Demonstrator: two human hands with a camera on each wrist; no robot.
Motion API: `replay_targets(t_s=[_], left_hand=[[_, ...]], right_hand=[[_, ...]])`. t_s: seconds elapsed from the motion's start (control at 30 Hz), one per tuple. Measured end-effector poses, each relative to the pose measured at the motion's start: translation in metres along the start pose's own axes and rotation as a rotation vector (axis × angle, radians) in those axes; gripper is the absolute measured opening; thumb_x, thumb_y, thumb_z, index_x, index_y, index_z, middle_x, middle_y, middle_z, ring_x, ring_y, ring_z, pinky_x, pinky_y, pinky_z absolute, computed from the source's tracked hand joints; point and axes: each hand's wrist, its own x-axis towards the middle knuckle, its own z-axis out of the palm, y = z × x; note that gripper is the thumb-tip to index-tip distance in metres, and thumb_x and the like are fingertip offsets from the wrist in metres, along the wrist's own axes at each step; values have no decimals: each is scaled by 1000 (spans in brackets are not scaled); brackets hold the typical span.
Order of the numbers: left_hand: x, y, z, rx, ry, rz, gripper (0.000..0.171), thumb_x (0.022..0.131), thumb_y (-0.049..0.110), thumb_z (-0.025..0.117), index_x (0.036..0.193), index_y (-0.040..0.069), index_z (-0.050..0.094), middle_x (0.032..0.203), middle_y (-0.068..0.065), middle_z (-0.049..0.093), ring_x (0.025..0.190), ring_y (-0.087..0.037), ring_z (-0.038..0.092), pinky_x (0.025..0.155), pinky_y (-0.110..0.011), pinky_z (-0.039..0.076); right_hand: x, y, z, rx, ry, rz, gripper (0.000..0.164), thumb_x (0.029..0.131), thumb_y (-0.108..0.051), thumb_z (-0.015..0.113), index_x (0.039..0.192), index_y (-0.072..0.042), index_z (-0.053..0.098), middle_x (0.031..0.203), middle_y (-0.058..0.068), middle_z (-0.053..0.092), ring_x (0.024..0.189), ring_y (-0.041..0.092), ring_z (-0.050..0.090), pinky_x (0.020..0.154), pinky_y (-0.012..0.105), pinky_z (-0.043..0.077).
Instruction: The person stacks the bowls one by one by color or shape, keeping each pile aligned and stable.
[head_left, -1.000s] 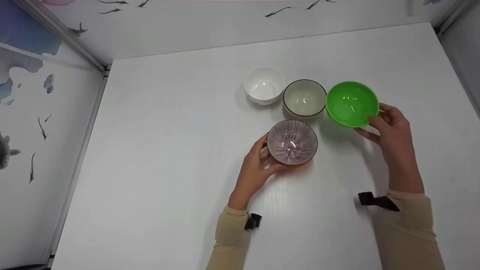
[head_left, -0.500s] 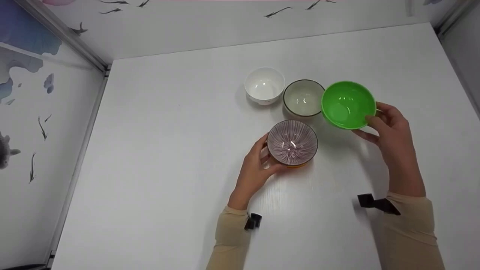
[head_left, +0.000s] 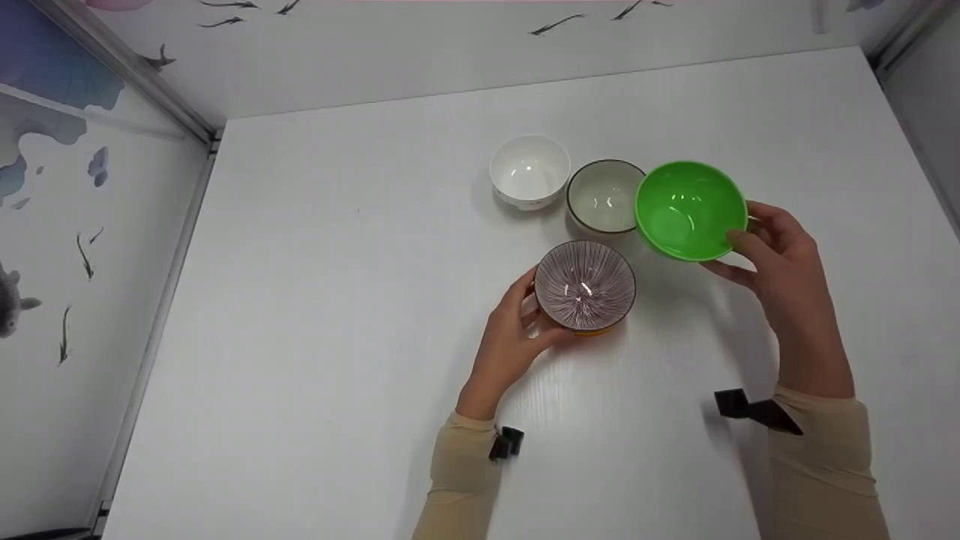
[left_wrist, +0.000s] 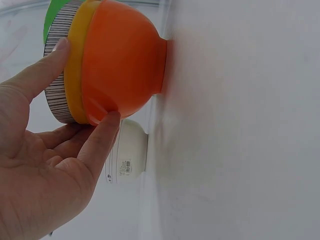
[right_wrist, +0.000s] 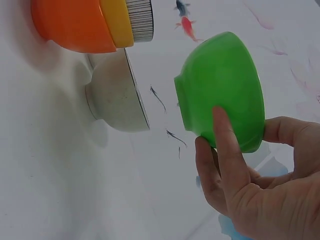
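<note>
My left hand (head_left: 510, 341) grips a nested stack of bowls standing on the table. On top is a purple-striped bowl (head_left: 585, 285); under it a yellow bowl (left_wrist: 76, 60) shows as a band, and an orange bowl (left_wrist: 122, 57) forms the base. A green bowl (head_left: 691, 211), held by its right side in my right hand (head_left: 787, 262), hangs above the table with its mouth up. In the right wrist view its foot is higher than the rim of the grey-white bowl (right_wrist: 115, 92). From the head view, the green bowl covers part of that bowl's right rim.
A white bowl (head_left: 529, 171) stands at the left of the grey-white one, close beside it. The white table (head_left: 315, 300) is bounded by a back wall (head_left: 420, 52) and a left wall (head_left: 112, 225), both painted with fish.
The green bowl in my right hand has moved left, and it now overlaps the grey-white bowl's rim in view. My left hand and the stack have stayed still.
</note>
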Motion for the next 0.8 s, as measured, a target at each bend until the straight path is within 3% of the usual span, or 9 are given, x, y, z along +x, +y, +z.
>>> replay_targets(t_s=[0.47, 0.8], left_hand=[[-1, 0, -1, -15, -2, 12, 92, 79, 12, 82, 155, 8, 31, 154, -11, 42, 144, -25, 43, 109, -24, 48], [0, 0, 1, -4, 0, -24, 93, 79, 11, 83, 156, 10, 30, 154, -10, 42, 143, -25, 44, 108, -24, 49]], right_hand=[[-4, -7, 9, -45, -36, -25, 34, 99, -7, 58, 132, -11, 51, 123, 2, 57, 106, 14, 62, 75, 28, 63], [-8, -12, 18, -119, -30, -25, 40, 99, -10, 59, 137, -9, 49, 127, 3, 56, 110, 15, 62, 77, 27, 63]])
